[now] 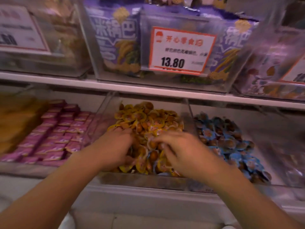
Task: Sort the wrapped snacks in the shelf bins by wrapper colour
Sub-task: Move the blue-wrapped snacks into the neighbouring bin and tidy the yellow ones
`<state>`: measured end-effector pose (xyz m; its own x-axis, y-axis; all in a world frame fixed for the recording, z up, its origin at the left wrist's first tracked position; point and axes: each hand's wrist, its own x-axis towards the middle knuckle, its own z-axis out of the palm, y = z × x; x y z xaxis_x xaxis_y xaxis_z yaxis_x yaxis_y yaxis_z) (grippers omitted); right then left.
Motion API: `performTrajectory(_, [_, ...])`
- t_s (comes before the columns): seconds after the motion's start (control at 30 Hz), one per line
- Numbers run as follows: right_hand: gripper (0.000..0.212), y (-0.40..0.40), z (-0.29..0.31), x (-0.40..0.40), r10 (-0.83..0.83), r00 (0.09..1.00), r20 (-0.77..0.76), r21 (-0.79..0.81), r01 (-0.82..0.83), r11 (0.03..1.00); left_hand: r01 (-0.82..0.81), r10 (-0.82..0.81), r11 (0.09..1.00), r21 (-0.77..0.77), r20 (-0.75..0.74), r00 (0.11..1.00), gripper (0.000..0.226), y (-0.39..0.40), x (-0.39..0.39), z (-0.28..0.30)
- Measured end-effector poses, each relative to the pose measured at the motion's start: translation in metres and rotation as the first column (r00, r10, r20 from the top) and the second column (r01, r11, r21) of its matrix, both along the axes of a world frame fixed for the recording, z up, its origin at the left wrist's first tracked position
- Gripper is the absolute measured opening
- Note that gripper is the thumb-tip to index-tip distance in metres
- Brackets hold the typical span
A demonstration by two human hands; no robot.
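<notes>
Both your hands are down in the middle clear-plastic bin, buried in the heap of yellow-wrapped snacks — small round glossy packs, crinkly film with a brown nut-like lump showing through

Your left hand: fingers curled into the pile, tips hidden among wrappers; cannot tell whether it holds one

Your right hand: motion-blurred, fingers bent toward the left hand, apparently pinching at a yellow pack just in front of the fingertips — grip not certain

Right of your right hand, past a clear divider: blue-wrapped snacks, same round shape. Left of your left hand: flat rectangular pink packets in tidy rows. Above both hands: white shelf edge, purple bags, price tag reading 13.80
</notes>
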<state>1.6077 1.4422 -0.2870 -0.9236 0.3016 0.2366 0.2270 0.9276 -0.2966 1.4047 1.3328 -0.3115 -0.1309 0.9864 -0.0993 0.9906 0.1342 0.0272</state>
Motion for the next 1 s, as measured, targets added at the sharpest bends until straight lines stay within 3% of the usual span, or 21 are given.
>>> performTrajectory(0.07, [0.032, -0.010, -0.014, -0.013, 0.019, 0.943, 0.331, -0.037, -0.007, 0.999, -0.007, 0.007, 1.000, 0.002, -0.016, 1.000, 0.037, -0.001, 0.001, -0.001])
performTrajectory(0.13, [0.031, -0.009, -0.018, -0.021, 0.029, 0.882, 0.470, -0.182, 0.064, 0.981, -0.029, 0.029, 1.000, 0.013, -0.006, 1.000, 0.034, -0.001, 0.003, -0.001])
performTrajectory(0.2, [0.032, -0.001, -0.019, -0.028, -0.017, 0.891, 0.453, -0.189, 0.115, 0.975, -0.045, 0.045, 0.999, 0.008, 0.006, 0.999, 0.041, -0.002, 0.004, -0.001])
performTrajectory(0.27, [0.036, 0.006, -0.026, -0.036, -0.079, 0.887, 0.455, -0.097, 0.138, 0.986, -0.051, 0.051, 0.999, 0.007, 0.006, 0.999, 0.046, -0.002, 0.006, -0.002])
performTrajectory(0.4, [0.054, 0.009, -0.033, -0.036, -0.067, 0.845, 0.530, -0.021, 0.092, 0.996, -0.066, 0.067, 0.996, 0.052, -0.007, 0.998, 0.036, -0.001, 0.004, -0.003])
performTrajectory(0.6, [0.025, 0.012, -0.020, -0.026, 0.025, 0.792, 0.611, -0.025, -0.012, 1.000, -0.115, 0.121, 0.983, 0.146, -0.030, 0.992, 0.039, 0.006, -0.001, -0.009])
performTrajectory(0.8, [0.012, 0.009, -0.025, -0.030, -0.047, 0.794, 0.606, 0.059, 0.014, 0.998, -0.107, 0.117, 0.979, 0.174, -0.046, 0.992, 0.033, 0.008, -0.002, -0.008])
performTrajectory(0.93, [0.012, 0.008, -0.020, -0.029, -0.039, 0.839, 0.542, 0.021, 0.033, 0.999, -0.175, 0.166, 0.927, 0.331, 0.054, 0.985, 0.024, 0.005, 0.003, -0.003])
performTrajectory(1.0, [0.012, 0.008, -0.019, -0.029, -0.026, 0.869, 0.495, 0.003, 0.028, 1.000, -0.221, 0.149, 0.859, 0.462, 0.187, 0.971, 0.018, 0.005, 0.006, 0.000])
